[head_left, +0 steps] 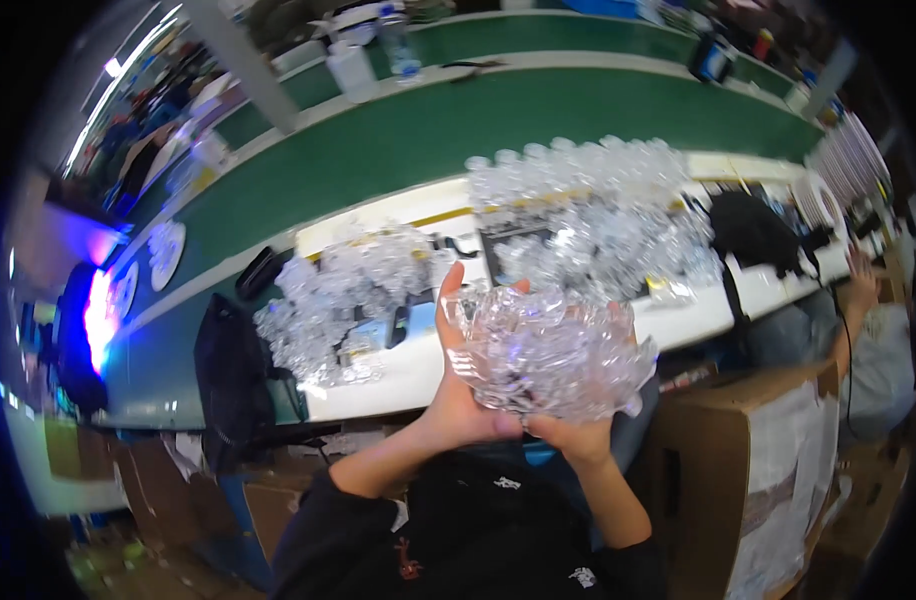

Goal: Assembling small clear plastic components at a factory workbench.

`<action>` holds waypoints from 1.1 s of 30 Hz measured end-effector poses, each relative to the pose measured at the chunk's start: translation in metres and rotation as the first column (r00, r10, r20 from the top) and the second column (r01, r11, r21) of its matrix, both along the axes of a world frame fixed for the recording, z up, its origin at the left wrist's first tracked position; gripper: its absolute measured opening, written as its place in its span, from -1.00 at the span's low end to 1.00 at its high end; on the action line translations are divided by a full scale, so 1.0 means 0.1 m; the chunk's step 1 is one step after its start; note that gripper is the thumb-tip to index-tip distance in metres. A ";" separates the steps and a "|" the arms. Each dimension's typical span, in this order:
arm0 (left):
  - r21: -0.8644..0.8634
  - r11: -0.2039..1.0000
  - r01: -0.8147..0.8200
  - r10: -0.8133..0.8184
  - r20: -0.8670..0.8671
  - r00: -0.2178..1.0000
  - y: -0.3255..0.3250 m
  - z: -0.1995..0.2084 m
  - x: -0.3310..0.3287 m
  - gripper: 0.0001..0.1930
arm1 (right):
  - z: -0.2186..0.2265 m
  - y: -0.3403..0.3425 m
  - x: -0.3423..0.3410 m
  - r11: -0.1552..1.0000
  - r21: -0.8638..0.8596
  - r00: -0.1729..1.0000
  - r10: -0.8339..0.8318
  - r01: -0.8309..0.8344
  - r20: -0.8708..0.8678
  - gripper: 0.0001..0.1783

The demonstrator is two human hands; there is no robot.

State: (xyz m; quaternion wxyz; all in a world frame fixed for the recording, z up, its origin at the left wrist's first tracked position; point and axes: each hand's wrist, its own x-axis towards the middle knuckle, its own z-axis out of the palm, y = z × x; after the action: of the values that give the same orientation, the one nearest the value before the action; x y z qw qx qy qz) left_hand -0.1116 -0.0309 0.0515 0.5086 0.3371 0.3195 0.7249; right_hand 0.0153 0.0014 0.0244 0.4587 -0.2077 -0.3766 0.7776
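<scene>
A big cluster of clear, shiny plastic pieces (553,350) is gathered between my two hands, over the front edge of the white worktop (368,398). My left hand (460,395) cups it from the left and below, with its fingers pointing up along the side. From below and the right, my right hand (581,435) supports it; most of those fingers are hidden behind the plastic. What kind of pieces they are is hard to make out. A loose heap of similar clear plastic (343,285) lies to the left, and a larger heap (603,245) lies beyond my hands to the right.
Rounded clear pieces (578,165) stand in rows at the back. A green belt (398,140) runs behind the worktop. Black bags (226,370) hang or lie at both sides. Cardboard boxes (703,430) stand below right, near another person's hand (860,285).
</scene>
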 end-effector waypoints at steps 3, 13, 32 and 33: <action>0.003 0.994 -0.109 0.105 0.256 0.961 0.05 0.00 -0.08 0.25 | 0.06 0.08 -0.21 0.846 0.533 0.968 -0.136 0.004 0.208 0.44; 0.013 0.990 0.141 -0.111 0.685 0.720 -0.03 -0.15 -0.48 -0.43 | 0.81 0.49 -0.48 0.171 0.902 0.829 -0.357 -0.396 0.431 0.05; 0.145 0.963 0.226 -0.246 0.812 0.529 0.01 -0.20 -1.07 -0.35 | 1.05 0.98 -1.27 -0.063 0.958 0.807 -0.556 -0.279 0.199 -0.35; 0.114 0.980 0.162 -0.191 0.764 0.617 -0.01 -0.23 -1.05 -0.34 | 1.08 1.13 -1.31 -0.075 0.969 0.808 -0.570 -0.235 0.152 -0.37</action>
State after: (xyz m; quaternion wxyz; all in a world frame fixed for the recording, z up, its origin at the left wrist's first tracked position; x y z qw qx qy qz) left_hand -0.2171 -0.0318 0.0287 0.6591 0.0335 0.0251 0.7509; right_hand -0.1162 0.1144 0.1321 0.4341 -0.0662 -0.8938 0.0910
